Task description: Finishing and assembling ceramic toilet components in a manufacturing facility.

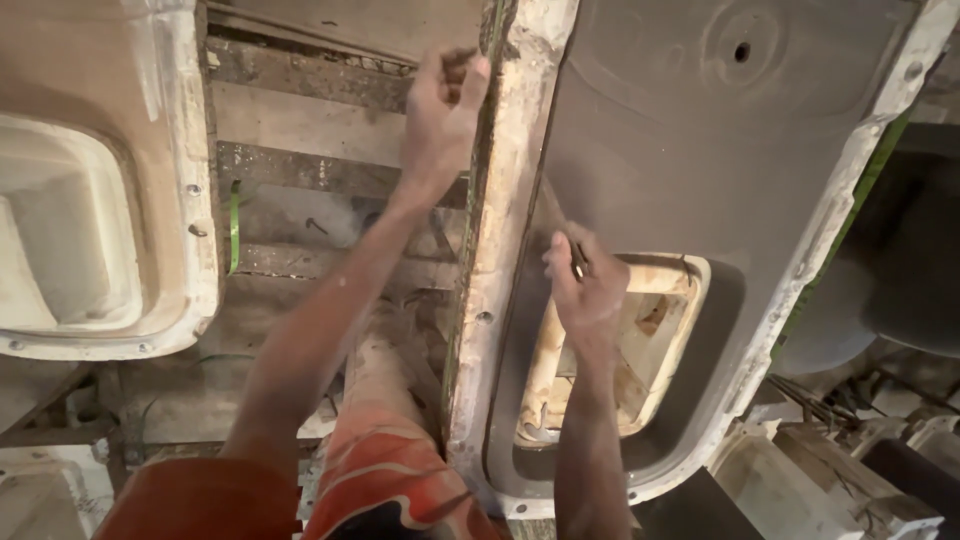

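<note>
A large grey-brown moulded panel (700,160) with a whitish flanged rim lies in front of me; it has a rectangular cut-out at its near end and a round dimple with a hole at the far end. My left hand (440,105) is clenched on the panel's left rim, near its far part. My right hand (585,285) rests on the panel's surface at the cut-out's left edge, pinching a small dark thin tool. My leg in an orange patterned garment shows below.
A second mould (190,180) with a white basin-shaped recess sits at the left. Wooden planks (300,120) and a green strap (234,225) lie between the two. Dark shapes and pale cast pieces (800,470) crowd the right and lower right.
</note>
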